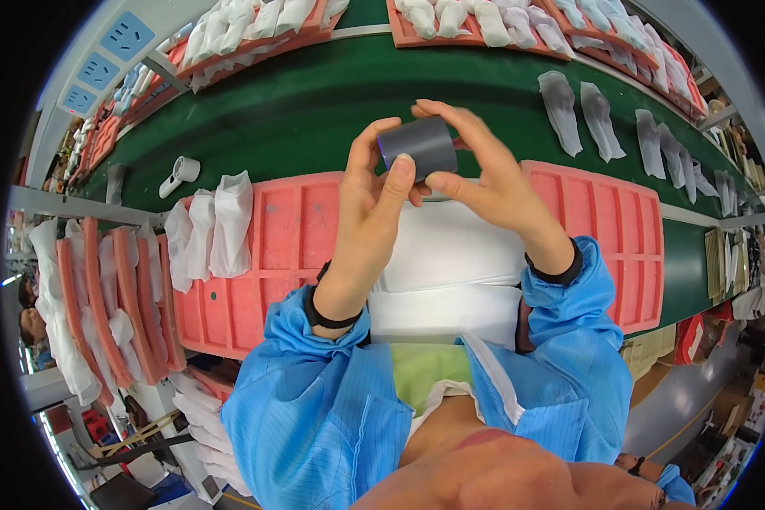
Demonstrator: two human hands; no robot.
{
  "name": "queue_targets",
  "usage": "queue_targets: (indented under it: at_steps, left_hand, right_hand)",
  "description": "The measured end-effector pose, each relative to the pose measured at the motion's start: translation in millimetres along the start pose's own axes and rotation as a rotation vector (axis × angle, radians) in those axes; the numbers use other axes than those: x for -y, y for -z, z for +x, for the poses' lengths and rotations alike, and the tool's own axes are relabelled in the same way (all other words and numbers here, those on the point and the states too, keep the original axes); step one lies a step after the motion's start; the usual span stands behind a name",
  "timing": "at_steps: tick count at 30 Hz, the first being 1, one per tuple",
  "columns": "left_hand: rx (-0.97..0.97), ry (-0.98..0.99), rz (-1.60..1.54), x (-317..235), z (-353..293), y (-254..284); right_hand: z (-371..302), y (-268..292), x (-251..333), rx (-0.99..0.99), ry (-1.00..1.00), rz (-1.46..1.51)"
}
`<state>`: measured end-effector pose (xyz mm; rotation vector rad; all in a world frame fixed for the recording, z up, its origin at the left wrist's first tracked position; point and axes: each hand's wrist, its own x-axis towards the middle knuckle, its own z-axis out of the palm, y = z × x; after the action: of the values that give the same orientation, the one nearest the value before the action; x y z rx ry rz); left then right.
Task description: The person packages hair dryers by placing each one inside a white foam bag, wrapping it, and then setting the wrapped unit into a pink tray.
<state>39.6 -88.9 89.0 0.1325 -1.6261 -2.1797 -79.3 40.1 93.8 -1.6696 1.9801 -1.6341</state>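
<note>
Above the green bench, in front of me, I hold up a dark grey cylinder (422,146) with a thin purple-blue rim at its left end. My left hand (367,191) is closed round that end, its thumb pressed on the side facing me. Curved about the other end is my right hand (489,174), thumb at the lower edge and fingers over the top. Part of the right fingers is hidden behind the cylinder. Directly below the hands lies white padded material (450,246).
Pink compartment trays (291,223) lie left and right of me, the left one holding white-wrapped pieces (233,223). A white part with a handle (181,175) rests on the green bench (314,93). Grey pieces in clear bags (559,110) lie far right. Filled trays (476,41) line the back.
</note>
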Motion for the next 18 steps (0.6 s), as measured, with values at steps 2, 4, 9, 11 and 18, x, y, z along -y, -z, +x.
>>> queue_targets:
  at_steps: [2, 4, 9, 11, 18]
  left_hand:
    - [-0.035, -0.084, 0.079, 0, -5, -5]
    - [-0.053, -0.125, 0.118, 0, -10, -9]
    - [0.022, -0.165, 0.058, 1, -18, -15]
    - [0.071, -0.158, 0.036, 4, -19, -15]
    - [0.043, -0.180, 0.086, 7, -16, -18]
  right_hand:
    - [-3, -8, 4, 0.007, -0.056, 0.067]
    - [-9, -14, 9, 0.022, -0.172, 0.200]
    - [-18, -15, 10, -0.039, -0.035, 0.119]
    - [-21, -12, 14, -0.004, -0.175, 0.290]
    - [-19, -18, 16, -0.050, -0.179, 0.349]
